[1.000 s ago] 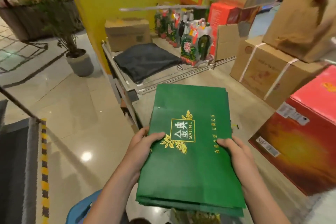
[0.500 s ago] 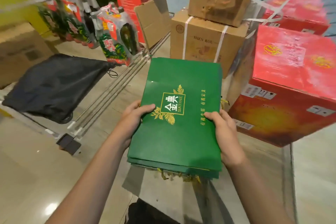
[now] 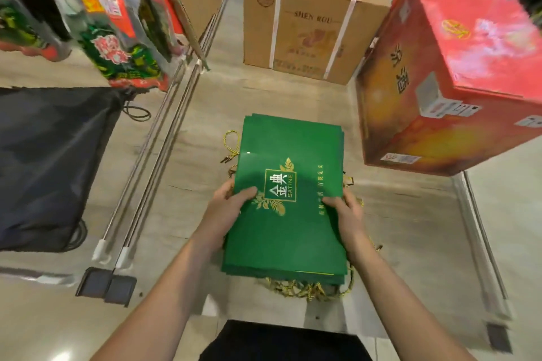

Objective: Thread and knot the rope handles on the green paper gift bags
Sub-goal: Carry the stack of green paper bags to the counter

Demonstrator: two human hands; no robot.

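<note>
Now, step: setting the stack down, I think, so the threading can start.
Bags: a stack of flat green paper gift bags (image 3: 289, 199), low over the floor (image 3: 396, 243), right in front of the person, between the metal rails (image 3: 164, 138) and the big red box (image 3: 457, 82).
Left hand: the left hand (image 3: 227, 208) holds the left edge of the stack, thumb on top and fingers tucked under.
Right hand: the right hand (image 3: 346, 211) holds the right edge the same way, thumb pressed on top.
Ropes: gold rope handles (image 3: 311, 290) stick out from under the near end, and a few more (image 3: 231, 143) peek out by the far left side. I cannot tell if they are tied yet.
Do it well: lay the stack down flat and square so no bag slides off. Keep both thumbs pressing until it rests.
Watch out: the ropes under the stack could get squashed or tangled, so it may help to pull them clear first.
Next: take one bag off the top, find its holes, and push a rope end through.
Nearby: a brown carton (image 3: 308, 26) and a dark cloth bag (image 3: 50, 161).
</note>
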